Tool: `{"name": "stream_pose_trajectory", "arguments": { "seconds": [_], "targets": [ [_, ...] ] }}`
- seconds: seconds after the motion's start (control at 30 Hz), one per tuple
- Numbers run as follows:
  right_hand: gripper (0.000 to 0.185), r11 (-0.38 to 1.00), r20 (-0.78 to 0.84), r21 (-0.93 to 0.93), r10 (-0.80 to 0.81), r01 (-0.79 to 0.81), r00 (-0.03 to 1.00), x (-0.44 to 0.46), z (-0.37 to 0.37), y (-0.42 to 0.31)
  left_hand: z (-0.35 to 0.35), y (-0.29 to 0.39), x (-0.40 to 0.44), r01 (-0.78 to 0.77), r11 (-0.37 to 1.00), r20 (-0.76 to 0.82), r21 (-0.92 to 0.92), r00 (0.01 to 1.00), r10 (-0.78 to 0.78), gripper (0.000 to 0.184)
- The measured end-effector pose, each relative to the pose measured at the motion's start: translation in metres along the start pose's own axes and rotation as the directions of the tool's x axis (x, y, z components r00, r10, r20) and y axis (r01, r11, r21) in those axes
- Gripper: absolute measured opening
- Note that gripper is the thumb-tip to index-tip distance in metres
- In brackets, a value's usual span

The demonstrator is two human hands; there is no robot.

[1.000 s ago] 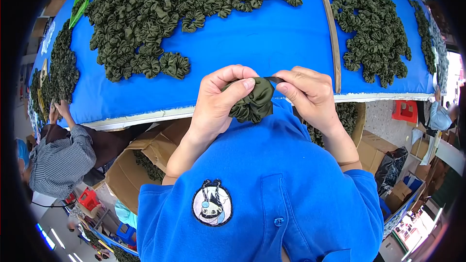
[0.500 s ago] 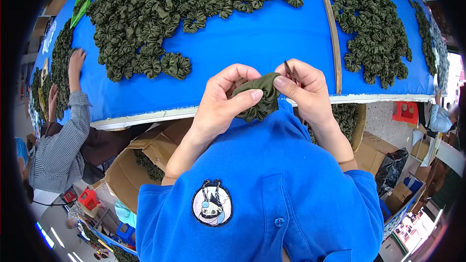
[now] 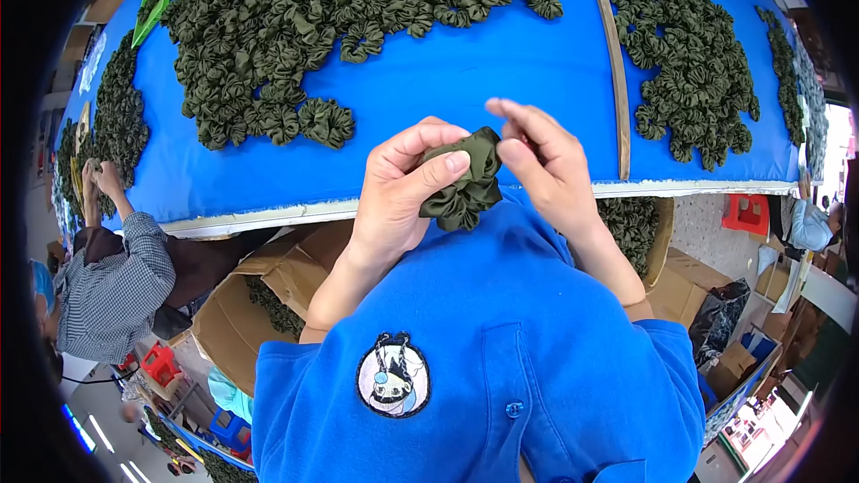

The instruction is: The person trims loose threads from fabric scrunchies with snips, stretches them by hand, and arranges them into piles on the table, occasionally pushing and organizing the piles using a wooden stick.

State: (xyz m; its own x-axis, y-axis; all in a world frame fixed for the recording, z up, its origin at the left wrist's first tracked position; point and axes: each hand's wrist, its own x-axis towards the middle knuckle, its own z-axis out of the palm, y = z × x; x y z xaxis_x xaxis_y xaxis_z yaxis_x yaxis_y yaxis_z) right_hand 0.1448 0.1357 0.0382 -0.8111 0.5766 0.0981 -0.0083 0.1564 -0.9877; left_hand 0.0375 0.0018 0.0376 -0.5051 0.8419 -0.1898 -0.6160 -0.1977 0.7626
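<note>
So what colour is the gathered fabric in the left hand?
The gathered fabric is dark olive green; the head view shows it.

A heap of scrunchies is lying on the table ahead and left, with a tray sitting past its left side, and a strip is running between it and a smaller heap on the right. One scrunchie is resting in the left hand, the right hand hovering just beside it. Below the near edge, a carton on the left is holding what seem to be more scrunchies, and a stool is standing far right.
</note>
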Motion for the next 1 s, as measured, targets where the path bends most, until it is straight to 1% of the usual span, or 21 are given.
{"name": "stream_pose_trajectory", "arguments": {
  "seconds": [0.03,0.07,0.2,0.23,0.37,0.53,0.9,1.0],
  "targets": [
    [0.019,0.996,-0.041,-0.06,-0.063,0.061,0.997,0.0,0.0,-0.002,0.0,0.001,0.0,-0.001,1.0,-0.024,0.017,1.0,0.002,0.021],
    [0.019,0.996,-0.039,-0.061,-0.063,0.061,0.997,-0.001,-0.001,-0.005,0.001,0.001,-0.001,-0.003,1.0,-0.025,0.016,1.0,0.003,0.021],
    [0.024,0.912,-0.028,-0.295,-0.307,0.285,0.951,-0.003,-0.009,-0.017,0.002,0.003,0.0,0.045,0.998,-0.038,-0.051,0.998,-0.047,0.019],
    [0.024,0.912,-0.03,-0.295,-0.307,0.285,0.951,-0.004,-0.01,-0.016,0.002,0.003,0.0,0.046,0.998,-0.036,-0.05,0.998,-0.048,0.019],
    [0.027,0.812,0.111,-0.427,-0.39,0.399,0.914,-0.005,-0.011,-0.011,0.001,0.002,0.001,0.029,0.999,-0.009,-0.044,1.0,-0.03,0.019],
    [0.025,0.767,0.139,-0.486,-0.406,0.419,0.903,-0.003,-0.009,-0.012,0.004,0.001,0.0,-0.036,0.999,-0.006,-0.007,0.999,0.036,0.018],
    [0.02,0.753,0.128,-0.491,-0.436,0.439,0.891,-0.005,-0.011,-0.011,0.001,-0.002,-0.001,-0.069,0.996,0.026,0.06,0.997,0.067,0.017],
    [0.019,0.766,0.138,-0.488,-0.406,0.419,0.903,-0.005,-0.012,-0.011,0.0,-0.002,-0.001,-0.113,0.984,0.047,0.136,0.993,0.108,0.017]
  ]
}}
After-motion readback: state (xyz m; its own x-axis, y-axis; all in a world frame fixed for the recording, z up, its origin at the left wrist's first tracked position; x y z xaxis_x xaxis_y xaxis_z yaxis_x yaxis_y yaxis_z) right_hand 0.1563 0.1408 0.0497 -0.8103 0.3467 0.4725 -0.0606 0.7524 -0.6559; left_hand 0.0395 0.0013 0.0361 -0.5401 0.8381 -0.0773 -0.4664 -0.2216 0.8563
